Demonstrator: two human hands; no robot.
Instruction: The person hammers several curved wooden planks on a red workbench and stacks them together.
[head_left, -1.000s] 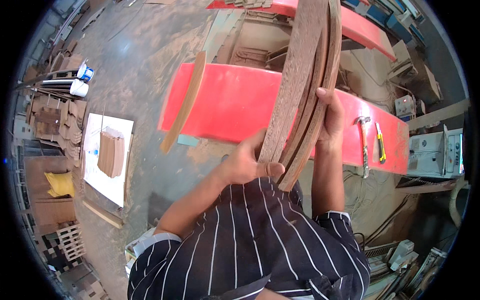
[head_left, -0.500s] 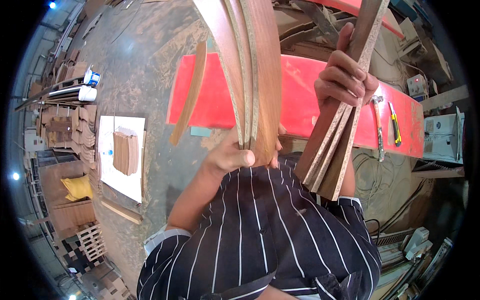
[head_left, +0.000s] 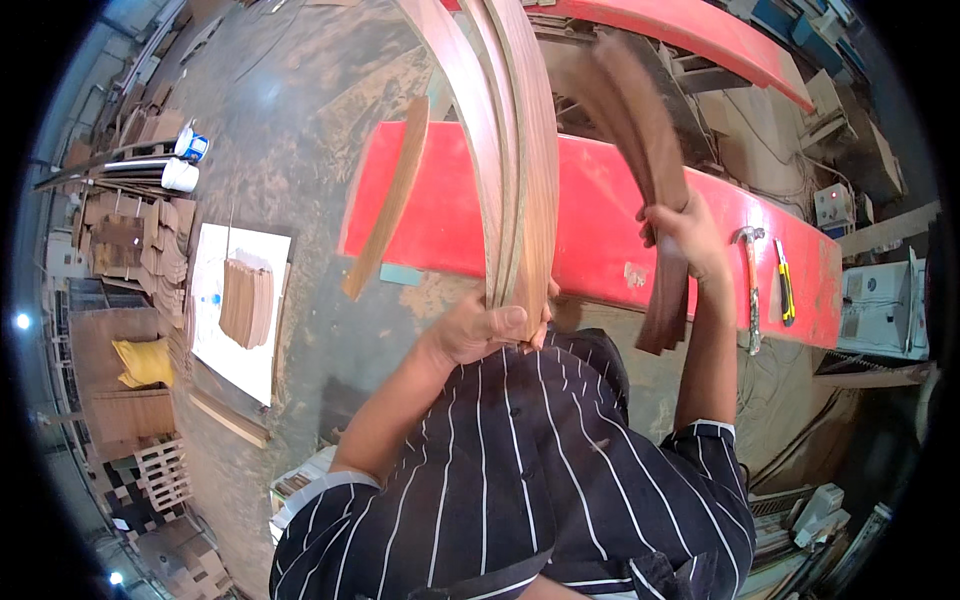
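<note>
My left hand (head_left: 482, 326) is closed round the lower end of a bundle of curved wooden strips (head_left: 535, 180). They stand upright in front of my chest, and their tops run out of the upper edge. My right hand (head_left: 685, 232) grips a second bundle of darker curved strips (head_left: 662, 170) around its lower half. That bundle leans up and to the left, its upper part smeared by motion. Beneath both bundles lies a red work surface (head_left: 590, 215). One single curved strip (head_left: 392, 200) rests across its left end and juts past the near edge.
A hammer (head_left: 750, 290) and a yellow-and-black utility knife (head_left: 786, 283) lie on the red surface's right end. On the floor at left, a stack of curved pieces (head_left: 247, 303) sits on a white board (head_left: 215, 350). Another red beam (head_left: 690, 30) crosses the far side.
My right hand has turned its bundle: its top has swung from upper right to upper left, and its lower end has risen. The left hand's bundle has shifted only slightly.
</note>
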